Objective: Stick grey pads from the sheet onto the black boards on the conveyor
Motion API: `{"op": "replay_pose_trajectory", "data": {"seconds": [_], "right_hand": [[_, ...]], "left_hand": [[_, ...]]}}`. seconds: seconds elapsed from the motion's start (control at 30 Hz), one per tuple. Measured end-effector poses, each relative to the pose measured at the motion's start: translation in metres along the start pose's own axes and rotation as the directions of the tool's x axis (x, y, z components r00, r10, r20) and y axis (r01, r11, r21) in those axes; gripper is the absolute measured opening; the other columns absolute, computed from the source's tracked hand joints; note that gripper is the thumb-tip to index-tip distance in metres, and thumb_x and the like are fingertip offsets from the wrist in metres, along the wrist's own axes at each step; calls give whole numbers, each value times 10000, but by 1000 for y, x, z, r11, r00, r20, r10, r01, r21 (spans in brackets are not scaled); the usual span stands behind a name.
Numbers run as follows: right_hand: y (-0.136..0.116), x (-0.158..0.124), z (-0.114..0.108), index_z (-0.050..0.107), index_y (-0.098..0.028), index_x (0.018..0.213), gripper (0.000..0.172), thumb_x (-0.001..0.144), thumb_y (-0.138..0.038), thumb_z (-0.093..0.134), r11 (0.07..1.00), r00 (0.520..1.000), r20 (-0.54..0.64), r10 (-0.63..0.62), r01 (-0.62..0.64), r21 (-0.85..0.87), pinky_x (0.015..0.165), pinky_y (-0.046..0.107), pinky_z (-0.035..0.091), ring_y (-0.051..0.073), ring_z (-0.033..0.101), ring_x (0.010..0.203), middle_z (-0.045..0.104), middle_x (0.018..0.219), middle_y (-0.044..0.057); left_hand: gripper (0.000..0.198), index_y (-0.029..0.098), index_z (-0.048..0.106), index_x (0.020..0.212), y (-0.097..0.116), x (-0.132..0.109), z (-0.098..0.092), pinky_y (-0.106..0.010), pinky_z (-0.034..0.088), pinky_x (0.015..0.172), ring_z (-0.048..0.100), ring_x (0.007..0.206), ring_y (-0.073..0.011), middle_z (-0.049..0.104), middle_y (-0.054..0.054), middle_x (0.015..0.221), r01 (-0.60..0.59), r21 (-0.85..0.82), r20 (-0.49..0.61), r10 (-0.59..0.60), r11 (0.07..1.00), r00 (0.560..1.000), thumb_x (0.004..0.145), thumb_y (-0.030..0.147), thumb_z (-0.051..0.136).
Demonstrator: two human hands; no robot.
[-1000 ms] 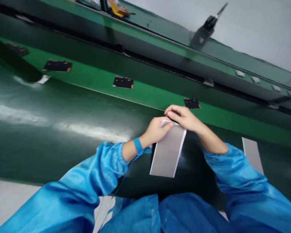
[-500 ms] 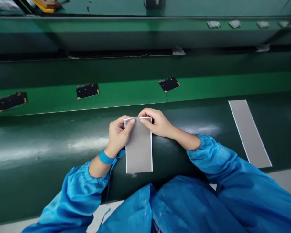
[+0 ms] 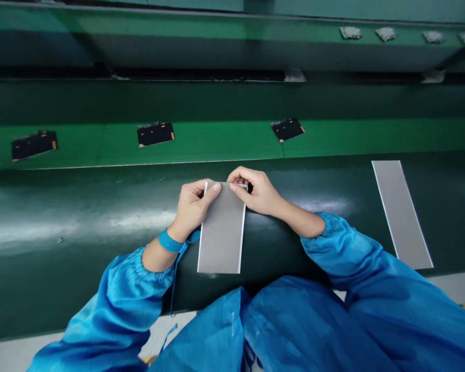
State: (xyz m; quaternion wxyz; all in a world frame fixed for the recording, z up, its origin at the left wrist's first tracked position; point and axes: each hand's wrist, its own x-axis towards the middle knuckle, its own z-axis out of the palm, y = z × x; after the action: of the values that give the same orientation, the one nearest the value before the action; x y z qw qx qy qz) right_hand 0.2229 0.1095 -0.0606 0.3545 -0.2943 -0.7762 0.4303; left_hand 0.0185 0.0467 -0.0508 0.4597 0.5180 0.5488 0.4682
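Observation:
A grey rectangular sheet (image 3: pixel 221 232) with thin white edges is upright to my view at the table's middle, its far end between my hands. My left hand (image 3: pixel 196 204) is closed on the far left corner, thumb flat on top and fingers behind. At the far right corner, my right hand (image 3: pixel 258 191) pinches the edge between thumb and curled fingertips. What lies under those fingertips is hidden. A blue band (image 3: pixel 169 242) with a cord circles my left wrist.
A second, longer grey sheet (image 3: pixel 403 214) lies on the dark green table (image 3: pixel 81 274) at right. Black flat boards (image 3: pixel 155 134) rest on a bright green strip (image 3: pixel 225 139) beyond. Several small silvery packets (image 3: pixel 351 33) sit on the upper ledge.
The sheet's far end has swung slightly right, both hands along with it, still gripping its corners. The black boards have shifted right along the green strip. My view has tilted a little.

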Motion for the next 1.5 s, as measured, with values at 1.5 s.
{"op": "replay_pose_trajectory", "data": {"seconds": [1.5], "right_hand": [[16, -1, 8, 543, -246, 1176, 196, 1015, -339, 604, 996, 960, -266, 84, -80, 27, 677, 320, 452, 154, 497, 701, 604, 926, 16]], "left_hand": [[472, 197, 504, 620, 1, 3, 5, -272, 267, 560, 348, 596, -125, 408, 25, 597, -48, 133, 150, 28, 990, 988, 946, 513, 634]]}}
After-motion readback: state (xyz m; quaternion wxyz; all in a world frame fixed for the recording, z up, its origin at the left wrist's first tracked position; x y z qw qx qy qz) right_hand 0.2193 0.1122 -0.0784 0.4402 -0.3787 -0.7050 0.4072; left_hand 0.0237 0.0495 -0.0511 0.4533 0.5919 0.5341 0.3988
